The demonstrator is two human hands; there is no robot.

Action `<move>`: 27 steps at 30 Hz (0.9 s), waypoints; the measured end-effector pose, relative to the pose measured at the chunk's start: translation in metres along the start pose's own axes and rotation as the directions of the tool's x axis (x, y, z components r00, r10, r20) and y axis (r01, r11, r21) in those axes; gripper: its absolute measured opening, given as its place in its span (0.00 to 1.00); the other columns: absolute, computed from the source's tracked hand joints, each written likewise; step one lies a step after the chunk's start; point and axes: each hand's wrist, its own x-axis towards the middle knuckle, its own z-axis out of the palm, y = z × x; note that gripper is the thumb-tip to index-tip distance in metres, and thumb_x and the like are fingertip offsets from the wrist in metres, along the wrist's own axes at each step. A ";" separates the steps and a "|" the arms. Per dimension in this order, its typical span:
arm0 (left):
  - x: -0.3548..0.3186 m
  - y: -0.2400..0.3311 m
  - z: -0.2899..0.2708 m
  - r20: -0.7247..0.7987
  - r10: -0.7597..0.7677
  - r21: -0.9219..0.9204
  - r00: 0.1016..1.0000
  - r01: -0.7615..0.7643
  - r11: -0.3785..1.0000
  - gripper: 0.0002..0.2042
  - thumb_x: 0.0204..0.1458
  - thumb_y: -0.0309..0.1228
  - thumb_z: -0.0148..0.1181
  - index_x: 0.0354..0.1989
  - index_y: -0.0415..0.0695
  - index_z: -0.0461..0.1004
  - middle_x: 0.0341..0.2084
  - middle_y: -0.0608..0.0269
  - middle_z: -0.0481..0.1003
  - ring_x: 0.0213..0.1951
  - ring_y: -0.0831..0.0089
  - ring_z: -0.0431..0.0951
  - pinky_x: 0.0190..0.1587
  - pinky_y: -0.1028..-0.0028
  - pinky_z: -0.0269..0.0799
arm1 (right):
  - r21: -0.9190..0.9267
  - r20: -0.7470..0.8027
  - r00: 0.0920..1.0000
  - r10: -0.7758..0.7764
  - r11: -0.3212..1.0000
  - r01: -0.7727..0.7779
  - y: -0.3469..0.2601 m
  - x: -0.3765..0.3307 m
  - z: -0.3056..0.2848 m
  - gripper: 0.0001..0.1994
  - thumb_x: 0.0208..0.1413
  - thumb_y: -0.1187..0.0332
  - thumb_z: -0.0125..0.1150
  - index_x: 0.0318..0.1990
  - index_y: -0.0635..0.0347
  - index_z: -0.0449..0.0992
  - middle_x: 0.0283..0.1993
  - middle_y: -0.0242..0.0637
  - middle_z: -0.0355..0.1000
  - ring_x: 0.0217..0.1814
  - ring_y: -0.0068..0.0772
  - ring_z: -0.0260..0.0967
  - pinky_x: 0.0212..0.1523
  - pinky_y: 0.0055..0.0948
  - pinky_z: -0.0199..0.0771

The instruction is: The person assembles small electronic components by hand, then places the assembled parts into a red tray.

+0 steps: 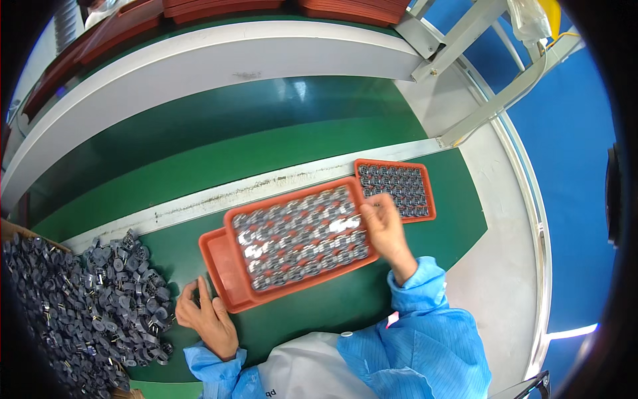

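Left hand (207,320) and right hand (385,233): bare. My left sleeve (214,370) and right sleeve (442,349) are of light-blue cloth, creased, each ending in a cuff at my wrist; fine parallel lines run through the fabric of the right. The front panel (309,366) of my garment is greyish white, with small dark lettering (270,393). A round, pale button (346,334) sits where white meets blue; a small pink patch (393,319), its nature unclear, shows beside the right sleeve.

All I can spot is a scrap of small dark print (270,393) down around half past 6, on the person's white clothing (302,366). Also a gray mark (247,75) up at 11 o'clock on the pale beam (306,52), but tbh it's too smudgy to tell if that's writing
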 end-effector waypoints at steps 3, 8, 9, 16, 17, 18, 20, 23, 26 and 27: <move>-0.015 0.021 0.001 0.006 -0.049 -0.026 0.999 0.049 0.998 0.22 0.74 0.37 0.47 0.70 0.39 0.72 0.65 0.45 0.66 0.67 0.48 0.60 0.70 0.47 0.48 | -0.021 -0.137 0.989 -0.055 0.998 0.052 -0.014 0.008 -0.074 0.06 0.75 0.69 0.58 0.51 0.59 0.69 0.40 0.34 0.79 0.42 0.19 0.75 0.44 0.22 0.75; -0.001 0.016 0.000 -0.032 -0.036 -0.016 0.999 0.035 0.999 0.21 0.73 0.36 0.47 0.69 0.40 0.73 0.63 0.47 0.67 0.66 0.50 0.63 0.69 0.51 0.49 | -0.077 -0.310 0.948 -0.071 0.996 0.050 -0.001 0.034 -0.164 0.06 0.75 0.68 0.57 0.50 0.60 0.70 0.36 0.36 0.79 0.34 0.19 0.75 0.31 0.22 0.74; -0.001 0.016 0.000 -0.032 -0.042 -0.014 0.999 0.041 0.999 0.21 0.73 0.36 0.47 0.69 0.40 0.73 0.63 0.47 0.67 0.66 0.50 0.63 0.69 0.51 0.49 | -0.078 -0.335 0.940 -0.064 0.996 0.040 0.007 0.038 -0.178 0.06 0.75 0.68 0.57 0.50 0.60 0.70 0.36 0.36 0.80 0.33 0.20 0.75 0.31 0.23 0.74; 0.003 0.018 0.003 -0.034 -0.035 0.018 0.999 0.035 0.999 0.20 0.72 0.34 0.50 0.68 0.41 0.74 0.63 0.46 0.68 0.67 0.49 0.63 0.70 0.50 0.50 | -0.154 -0.423 0.905 -0.036 0.988 -0.032 0.069 0.060 -0.241 0.05 0.74 0.68 0.59 0.47 0.60 0.72 0.31 0.31 0.76 0.31 0.17 0.70 0.29 0.23 0.70; 0.004 0.017 0.003 -0.030 -0.033 0.012 0.999 0.034 0.999 0.20 0.72 0.34 0.50 0.68 0.41 0.74 0.63 0.46 0.68 0.67 0.49 0.63 0.70 0.50 0.50 | -0.147 -0.412 0.911 -0.033 0.989 -0.031 0.077 0.061 -0.250 0.05 0.74 0.68 0.59 0.47 0.60 0.72 0.31 0.31 0.76 0.31 0.17 0.70 0.29 0.23 0.70; 0.003 0.017 0.001 -0.043 -0.037 0.014 0.998 0.038 0.999 0.20 0.70 0.32 0.52 0.67 0.41 0.75 0.62 0.47 0.68 0.66 0.49 0.64 0.70 0.50 0.50 | -0.202 -0.410 0.911 -0.037 0.978 -0.051 0.085 0.064 -0.257 0.05 0.74 0.68 0.58 0.47 0.59 0.72 0.34 0.32 0.78 0.33 0.18 0.72 0.32 0.23 0.72; 0.000 0.013 0.001 -0.054 -0.059 0.039 0.997 0.061 0.997 0.21 0.68 0.31 0.54 0.67 0.42 0.75 0.62 0.48 0.69 0.66 0.49 0.65 0.70 0.51 0.51 | -0.214 -0.397 0.917 -0.032 0.975 -0.059 0.097 0.069 -0.251 0.05 0.74 0.67 0.60 0.47 0.58 0.74 0.35 0.31 0.79 0.34 0.18 0.72 0.34 0.23 0.71; -0.003 0.012 -0.002 -0.100 -0.073 0.024 0.992 0.076 0.997 0.22 0.61 0.28 0.58 0.64 0.43 0.77 0.60 0.50 0.72 0.65 0.50 0.67 0.69 0.52 0.53 | -0.372 -0.338 0.929 -0.148 0.928 0.013 0.103 0.068 -0.258 0.08 0.72 0.63 0.63 0.45 0.58 0.76 0.39 0.31 0.76 0.42 0.22 0.69 0.46 0.28 0.72; 0.009 0.019 0.003 -0.113 -0.061 -0.043 0.992 0.057 0.997 0.22 0.57 0.29 0.63 0.62 0.44 0.78 0.59 0.51 0.72 0.63 0.50 0.68 0.67 0.50 0.54 | -0.477 -0.323 0.923 -0.207 0.878 0.030 0.132 0.075 -0.302 0.11 0.74 0.62 0.61 0.46 0.61 0.78 0.44 0.32 0.75 0.49 0.25 0.68 0.57 0.29 0.69; 0.011 0.022 0.005 -0.120 -0.072 -0.065 0.990 0.064 0.996 0.23 0.56 0.29 0.65 0.62 0.45 0.78 0.59 0.53 0.72 0.62 0.51 0.68 0.67 0.49 0.55 | -0.468 -0.318 0.921 -0.223 0.882 0.052 0.146 0.078 -0.326 0.12 0.74 0.62 0.61 0.46 0.63 0.78 0.44 0.31 0.75 0.48 0.25 0.68 0.57 0.28 0.69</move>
